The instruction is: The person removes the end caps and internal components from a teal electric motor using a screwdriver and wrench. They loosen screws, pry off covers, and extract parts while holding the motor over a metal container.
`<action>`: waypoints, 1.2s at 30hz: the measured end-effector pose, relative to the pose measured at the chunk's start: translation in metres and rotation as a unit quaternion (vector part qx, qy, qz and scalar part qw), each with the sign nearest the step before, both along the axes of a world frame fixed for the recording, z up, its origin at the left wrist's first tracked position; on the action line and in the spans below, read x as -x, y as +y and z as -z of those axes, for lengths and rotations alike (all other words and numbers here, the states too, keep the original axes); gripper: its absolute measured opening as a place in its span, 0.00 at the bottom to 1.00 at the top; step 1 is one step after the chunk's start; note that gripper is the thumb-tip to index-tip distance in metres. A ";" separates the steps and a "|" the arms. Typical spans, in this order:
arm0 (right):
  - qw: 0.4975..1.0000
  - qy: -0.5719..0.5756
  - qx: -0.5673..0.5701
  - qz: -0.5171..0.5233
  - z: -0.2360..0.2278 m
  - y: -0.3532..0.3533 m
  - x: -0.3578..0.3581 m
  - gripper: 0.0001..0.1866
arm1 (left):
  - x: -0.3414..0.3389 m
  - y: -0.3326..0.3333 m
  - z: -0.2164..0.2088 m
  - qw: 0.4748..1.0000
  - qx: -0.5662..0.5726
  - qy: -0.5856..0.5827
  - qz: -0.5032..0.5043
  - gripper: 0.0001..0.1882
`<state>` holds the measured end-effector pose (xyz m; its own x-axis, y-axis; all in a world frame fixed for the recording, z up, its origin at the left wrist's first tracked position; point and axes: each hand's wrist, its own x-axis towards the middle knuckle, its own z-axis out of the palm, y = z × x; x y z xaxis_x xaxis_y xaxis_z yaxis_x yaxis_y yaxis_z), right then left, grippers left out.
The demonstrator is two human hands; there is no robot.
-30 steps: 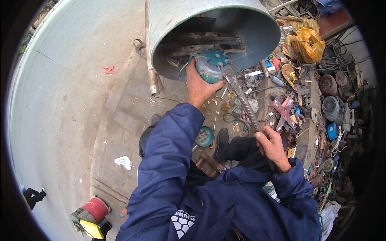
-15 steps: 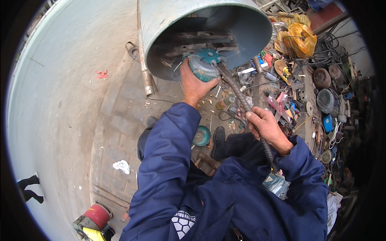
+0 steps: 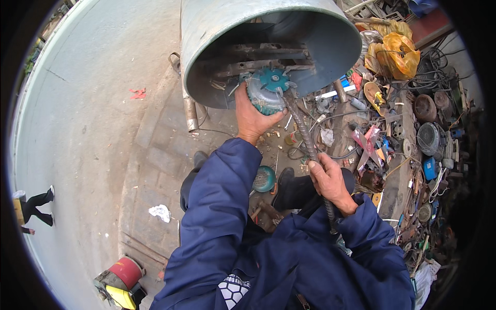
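My left hand (image 3: 252,120) grips the near left side of a round motor part (image 3: 261,98), with grey metal housing and a teal fan (image 3: 273,80) on top. This part sits in the mouth of a large grey-green drum (image 3: 217,36) lying on its side. My right hand (image 3: 331,183) is closed around a ribbed steel bar (image 3: 304,126). The bar slants up to the left, and its upper end meets the right edge of the motor part; whether it is wedged in, I cannot tell. Its lower end reaches my lap beside a partly hidden grey-teal piece (image 3: 344,245).
Flat metal bars (image 3: 268,47) lie inside the drum. A teal vented cover (image 3: 264,179) rests between my feet. Scrap, cables and a yellow plastic bag (image 3: 398,57) crowd the right side. A metal pipe (image 3: 190,111) stands left of the drum; a red machine (image 3: 125,271) sits lower left.
My right hand and the bar's lower end have shifted left and slightly down. The motor part remains in my left hand. A passer-by at the far left shows more fully.
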<state>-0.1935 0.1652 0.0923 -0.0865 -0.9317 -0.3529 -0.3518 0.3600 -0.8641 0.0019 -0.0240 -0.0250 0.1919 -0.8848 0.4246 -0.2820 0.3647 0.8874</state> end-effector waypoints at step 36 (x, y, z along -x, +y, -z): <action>0.995 -0.072 -0.048 0.044 -0.008 0.011 -0.041 0.11 | 0.002 -0.001 0.004 1.000 0.017 0.005 -0.017 0.64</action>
<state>-0.1525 0.1763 0.1005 -0.1075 -0.8843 -0.4545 -0.1897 0.4670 -0.8637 0.0000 -0.0253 -0.0293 0.2254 -0.8628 0.4526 -0.2852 0.3858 0.8774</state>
